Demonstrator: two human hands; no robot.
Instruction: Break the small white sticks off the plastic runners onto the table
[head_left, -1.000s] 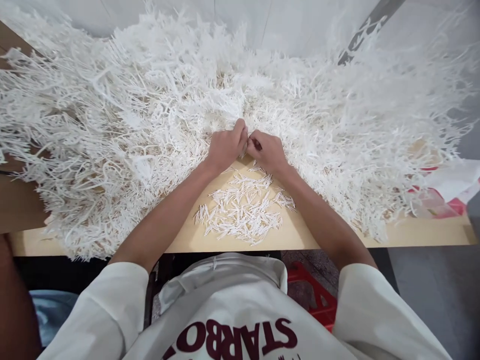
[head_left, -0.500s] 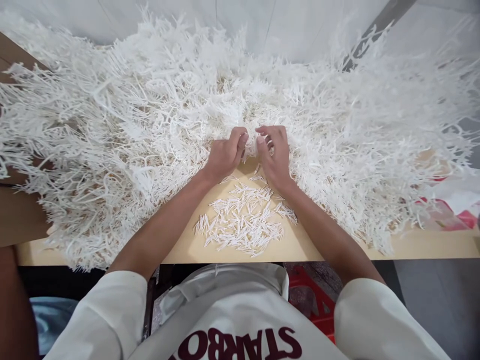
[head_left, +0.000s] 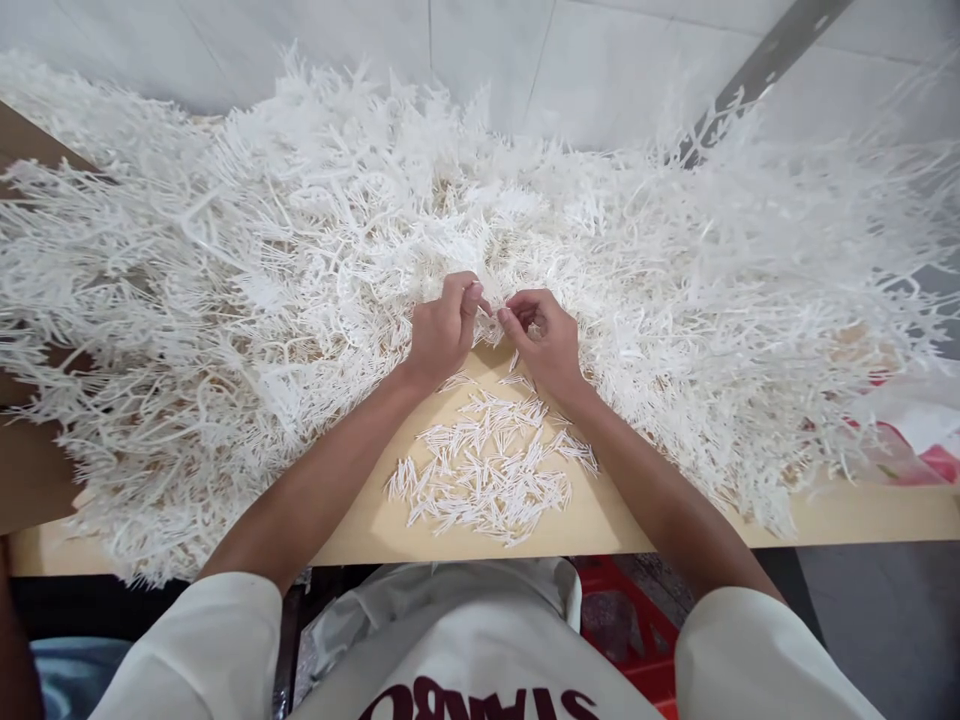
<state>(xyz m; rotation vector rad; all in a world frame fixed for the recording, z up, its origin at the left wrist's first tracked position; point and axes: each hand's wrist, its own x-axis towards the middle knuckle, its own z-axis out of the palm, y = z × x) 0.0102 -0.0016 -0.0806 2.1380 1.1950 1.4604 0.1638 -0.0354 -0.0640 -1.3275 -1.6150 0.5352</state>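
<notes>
A broad heap of white, finely branched sprigs [head_left: 315,230], plastic-looking, spreads over the table. My left hand [head_left: 442,330] is at the near edge of the heap, its thumb pressed against curled fingers; whatever is inside cannot be made out. Just to its right, my right hand [head_left: 551,345] pinches with thumb and forefinger at a small white sprig piece, mostly hidden by the fingers and the heap behind. The two sets of fingertips nearly meet. Below them lies a loose pile of short white sticks [head_left: 495,460] on the tan tabletop [head_left: 360,530].
Brown cardboard [head_left: 30,470] stands at the left edge. A clear and pink plastic bag [head_left: 900,450] lies at the right. Behind the heap are a pale tiled wall [head_left: 487,60] and a grey metal bar [head_left: 780,55]. A red crate [head_left: 630,620] sits below the table.
The view has tilted, so everything sits lower in the picture. My hands have come closer together, and the right fingertips have closed into a pinch.
</notes>
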